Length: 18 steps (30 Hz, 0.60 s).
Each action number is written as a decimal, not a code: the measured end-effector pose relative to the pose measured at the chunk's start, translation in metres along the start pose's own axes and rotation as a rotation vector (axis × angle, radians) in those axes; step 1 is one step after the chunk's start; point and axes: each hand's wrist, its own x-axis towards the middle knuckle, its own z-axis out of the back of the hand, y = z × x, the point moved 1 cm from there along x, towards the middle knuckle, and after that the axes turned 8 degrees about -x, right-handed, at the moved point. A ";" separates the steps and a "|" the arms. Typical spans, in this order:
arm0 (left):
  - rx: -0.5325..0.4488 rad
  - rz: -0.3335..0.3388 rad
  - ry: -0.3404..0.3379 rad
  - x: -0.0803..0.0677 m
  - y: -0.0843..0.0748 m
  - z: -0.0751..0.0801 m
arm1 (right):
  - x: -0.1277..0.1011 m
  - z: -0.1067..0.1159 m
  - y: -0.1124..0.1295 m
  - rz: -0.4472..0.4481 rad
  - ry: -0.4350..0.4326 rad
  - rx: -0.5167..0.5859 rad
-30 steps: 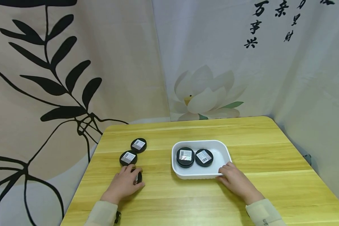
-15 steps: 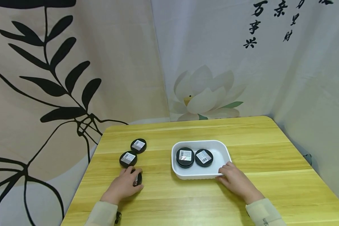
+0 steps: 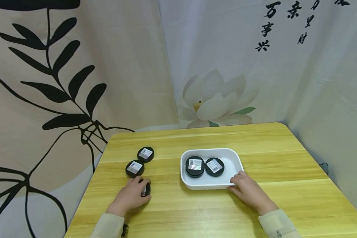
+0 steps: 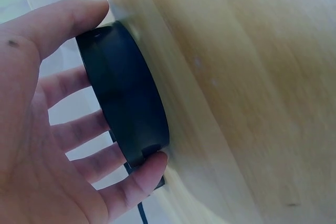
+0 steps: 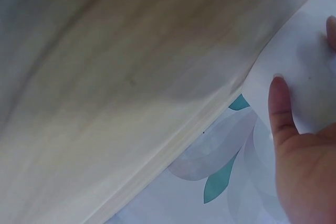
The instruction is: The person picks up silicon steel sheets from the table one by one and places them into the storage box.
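Now your left hand point(image 3: 130, 197) lies low on the wooden table point(image 3: 285, 198), well to the left of the white tray point(image 3: 237, 160), with the forearm and its pale sleeve point(image 3: 108, 226) running back toward you. Its fingers are curled round a black round tin point(image 3: 147, 189) that is tipped up on its edge; in the left wrist view the thumb presses one side of the rim and the fingertips point(image 4: 149, 169) catch the other, so the tin point(image 4: 126, 95) is pinched across its width while it stands against the tabletop. Most of that tin is covered by your hand from the head camera, and only a dark sliver shows at the fingertips. Your right hand point(image 3: 248, 191) rests at the near right corner of the tray, fingers bent over its rim and touching it; whether the thumb closes under the rim is hidden, so you cannot tell if it truly clasps the tray or only steadies it. The right wrist view is blurred and mostly filled by the table edge, with just part of that hand point(image 5: 302, 156) cut off at the frame's side. Inside the tray, toward its left end, two labelled black tins point(image 3: 204, 166) lie flat side by side. Two more labelled tins point(image 3: 139, 161) lie flat left of the tray, just beyond your left hand.
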 end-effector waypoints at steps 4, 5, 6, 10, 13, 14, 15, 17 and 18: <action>-0.008 -0.007 0.001 0.001 -0.003 0.000 | -0.001 0.000 0.000 -0.002 -0.011 -0.006; -0.011 -0.012 0.000 0.001 -0.004 0.000 | -0.001 -0.001 0.000 0.002 -0.019 -0.007; -0.014 -0.012 0.000 0.001 -0.005 0.000 | -0.001 -0.001 0.000 0.004 -0.025 -0.009; -0.011 -0.013 0.003 0.003 -0.007 -0.001 | -0.001 -0.002 0.000 0.006 -0.026 -0.007; 0.000 -0.017 -0.001 0.004 -0.008 -0.003 | -0.001 -0.002 0.000 -0.004 -0.008 -0.004; 0.002 -0.020 -0.003 0.005 -0.008 -0.003 | -0.001 -0.002 0.000 -0.006 -0.004 -0.004; 0.003 -0.024 -0.006 0.005 -0.008 -0.004 | -0.001 -0.002 0.000 -0.008 -0.001 -0.002; 0.004 -0.031 -0.010 0.006 -0.009 -0.003 | -0.001 -0.002 0.000 -0.008 -0.001 -0.002; 0.003 -0.033 -0.012 0.006 -0.010 -0.003 | -0.001 -0.002 0.000 -0.008 -0.002 -0.002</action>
